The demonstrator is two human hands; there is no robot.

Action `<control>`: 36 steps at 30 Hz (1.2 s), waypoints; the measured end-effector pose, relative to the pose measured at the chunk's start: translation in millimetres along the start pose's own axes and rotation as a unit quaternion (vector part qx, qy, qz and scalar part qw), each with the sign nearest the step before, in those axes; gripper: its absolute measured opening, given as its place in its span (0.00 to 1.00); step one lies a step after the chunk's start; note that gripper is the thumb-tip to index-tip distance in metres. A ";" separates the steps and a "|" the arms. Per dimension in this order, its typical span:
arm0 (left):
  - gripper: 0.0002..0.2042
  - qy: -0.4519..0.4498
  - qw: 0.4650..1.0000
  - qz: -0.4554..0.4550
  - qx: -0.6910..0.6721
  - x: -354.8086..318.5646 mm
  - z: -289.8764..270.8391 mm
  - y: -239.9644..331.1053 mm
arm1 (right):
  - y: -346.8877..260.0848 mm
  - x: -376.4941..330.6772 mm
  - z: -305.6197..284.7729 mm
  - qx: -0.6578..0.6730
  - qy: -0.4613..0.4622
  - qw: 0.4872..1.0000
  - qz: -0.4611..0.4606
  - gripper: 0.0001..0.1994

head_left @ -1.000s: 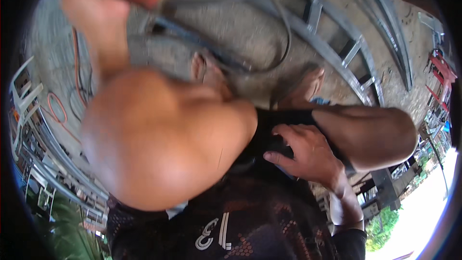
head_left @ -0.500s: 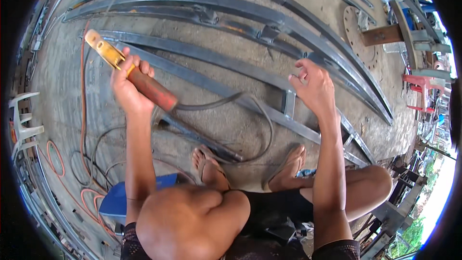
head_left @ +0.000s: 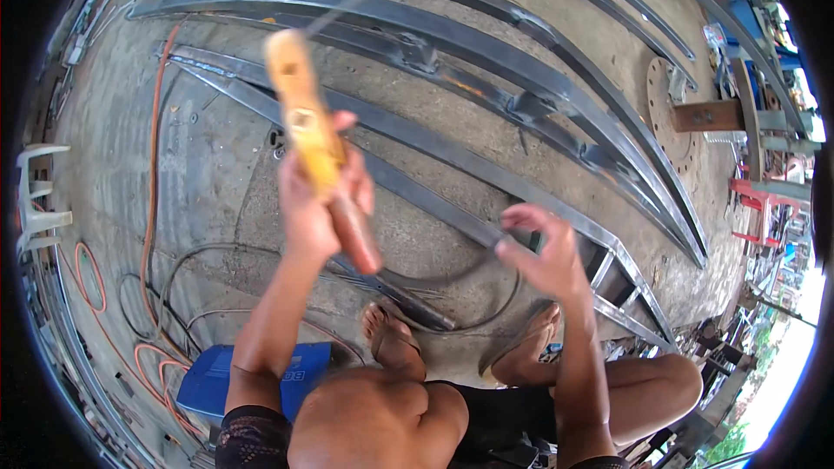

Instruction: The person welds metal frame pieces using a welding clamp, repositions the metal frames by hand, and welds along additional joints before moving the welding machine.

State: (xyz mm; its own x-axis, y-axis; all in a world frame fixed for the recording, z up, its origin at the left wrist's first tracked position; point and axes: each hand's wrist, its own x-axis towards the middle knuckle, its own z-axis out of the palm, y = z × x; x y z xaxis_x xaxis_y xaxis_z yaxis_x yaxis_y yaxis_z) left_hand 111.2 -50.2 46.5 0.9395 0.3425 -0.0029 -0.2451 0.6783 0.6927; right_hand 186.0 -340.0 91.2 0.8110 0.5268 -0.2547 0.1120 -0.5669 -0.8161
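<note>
My left hand [head_left: 306,217] is closed around a welding electrode holder [head_left: 300,108], which has a yellow head and a reddish-brown handle. From the holder's head a thin electrode rod [head_left: 356,2] sticks out up and to the right. A dark cable [head_left: 512,300] leaves the handle's lower end and loops over the floor towards my feet. My right hand [head_left: 552,256] holds nothing. Its fingers are bent, with the thumb apart from them, above a steel tube frame [head_left: 434,208] lying on the concrete.
Long steel tube beams [head_left: 478,26] lie across the far floor. A round metal flange [head_left: 665,108] stands at the right, near a red stool [head_left: 754,208]. Beside my left leg is a blue case [head_left: 217,378]. An orange hose [head_left: 155,148] and a white chair [head_left: 39,200] are at left.
My left hand has swung right with the electrode holder, which now points more upright. My right hand has come lower and slightly left. The view has shifted a little.
</note>
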 end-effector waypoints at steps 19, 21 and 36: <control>0.20 -0.368 0.740 -0.109 0.553 -29.0 -9.4 -89.0 | 49.9 -93.8 -70.7 -0.115 -0.087 0.956 0.256 0.18; 0.12 -0.370 0.722 -0.103 0.576 -36.0 -29.9 -84.8 | 68.3 -105.7 -80.3 -0.244 -0.102 0.939 0.219 0.19; 0.16 -0.428 0.665 -0.101 0.604 -123.4 -65.7 -87.6 | 81.7 -80.7 2.1 -0.207 -0.149 0.955 0.154 0.28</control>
State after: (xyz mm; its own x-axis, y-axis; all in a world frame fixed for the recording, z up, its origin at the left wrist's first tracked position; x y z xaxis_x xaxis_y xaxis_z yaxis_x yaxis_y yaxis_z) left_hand 1.0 -109.2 -61.3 0.8429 -0.5223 -0.1293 -0.2086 -0.5388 0.8162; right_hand 128.4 -427.5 44.0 0.6501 0.4159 -0.6359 0.1618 -0.8935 -0.4189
